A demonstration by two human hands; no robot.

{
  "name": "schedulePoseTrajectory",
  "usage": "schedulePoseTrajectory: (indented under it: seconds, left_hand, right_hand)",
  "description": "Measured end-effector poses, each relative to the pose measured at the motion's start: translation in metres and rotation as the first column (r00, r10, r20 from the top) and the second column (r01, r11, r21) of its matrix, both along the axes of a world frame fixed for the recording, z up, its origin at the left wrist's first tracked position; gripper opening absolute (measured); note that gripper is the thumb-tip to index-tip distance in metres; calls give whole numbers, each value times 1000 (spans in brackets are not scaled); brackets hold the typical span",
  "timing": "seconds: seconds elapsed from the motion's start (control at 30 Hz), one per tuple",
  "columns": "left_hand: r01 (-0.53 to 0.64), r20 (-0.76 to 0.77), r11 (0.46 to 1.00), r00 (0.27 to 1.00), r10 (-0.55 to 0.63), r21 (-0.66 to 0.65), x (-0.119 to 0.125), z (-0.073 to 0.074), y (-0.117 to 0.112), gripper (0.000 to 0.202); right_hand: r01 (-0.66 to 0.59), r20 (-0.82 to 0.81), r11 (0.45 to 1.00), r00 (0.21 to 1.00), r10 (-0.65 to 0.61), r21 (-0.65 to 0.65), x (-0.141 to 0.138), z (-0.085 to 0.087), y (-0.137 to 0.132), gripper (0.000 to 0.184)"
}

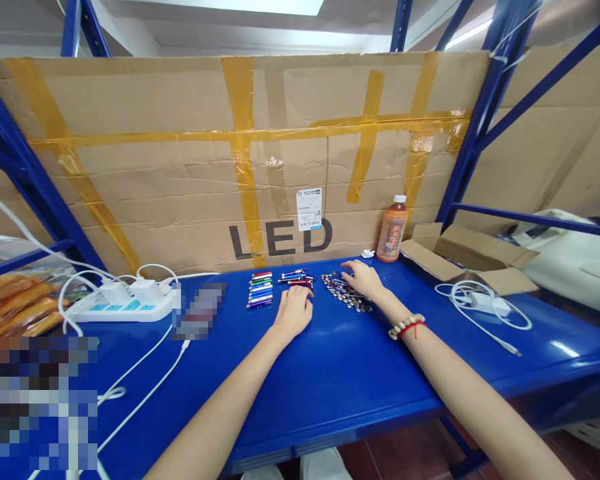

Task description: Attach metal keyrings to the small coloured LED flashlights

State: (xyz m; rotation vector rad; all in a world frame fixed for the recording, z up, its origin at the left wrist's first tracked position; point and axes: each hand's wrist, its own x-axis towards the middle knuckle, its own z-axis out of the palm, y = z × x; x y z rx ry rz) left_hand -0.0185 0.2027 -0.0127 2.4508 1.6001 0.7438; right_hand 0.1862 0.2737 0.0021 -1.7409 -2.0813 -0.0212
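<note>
Glossy blue metal worktop [340, 373] inside blue steel racking [473, 133]. Taped brown cardboard panel printed LED [180, 167] closes off 12 o'clock. Left hand [294, 312] knuckles up, fingers curled; cannot tell what its grip holds, fingertips by small coloured metal tubes [296, 277]. Right hand [364, 279], grip wide, flat on loose silver metal pieces [341, 293]. Orange drink bottle [393, 230] at 1 o'clock, white power strip [125, 303] at 9.

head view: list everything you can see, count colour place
small tubes: about ten, mixed colours, row mid-table
loose tubes: a few, mixed, past left hand
metal pieces: many, silver, pile under right hand
bottle: one, orange, against cardboard
cardboard sheet: one, brown, rear
open box: one, brown, right
power strip: one, white, left
cable: one, white, right
table: one, blue
bracelet: one, beaded, right wrist
left hand: by tubes
right hand: on metal pieces
</note>
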Motion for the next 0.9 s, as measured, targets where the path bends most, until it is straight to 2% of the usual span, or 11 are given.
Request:
schedulePoseTrajectory:
  seconds: [0.1,0.17,0.27,0.4,0.47,0.57,0.63,0.7,0.77,0.9]
  left_hand:
    - [-1,-38,998,999,-2,-69,-1,-3,2,31]
    - [8,-59,995,998,-14,-100,-2,-4,3,37]
    - [1,-69,994,998,-9,-111,-2,-4,3,43]
    - [-36,-48,996,998,32,-81,-1,-2,2,40]
    - [-34,-36,999,999,33,-39,-1,-2,2,37]
    - [-55,-41,998,998,55,-1,0,-2,1,34]
    - [-156,-61,988,986,157,19,1,-2,1,35]
    - [-297,-108,953,947,302,62,1,0,-1,39]
    - [-410,-186,904,885,427,125,0,4,-6,41]
    - [-553,-332,805,733,593,216,-1,16,-17,39]
  right_hand:
    - [-126,14,992,992,126,-7,0,-6,3,36]
    - [-146,29,989,989,146,-9,0,-4,4,39]
    - [-81,23,997,996,81,-10,7,5,4,36]
    - [90,4,990,996,-91,-112,22,16,4,26]
    - [164,18,970,986,-163,-179,27,17,3,30]
    - [198,53,943,980,-190,-268,26,17,2,42]
    - [186,84,941,982,-169,-282,23,17,1,46]
    - [175,110,943,983,-149,-282,20,17,0,42]
    - [164,120,943,984,-134,-291,18,17,1,35]
    - [145,98,947,988,-122,-287,19,16,1,27]
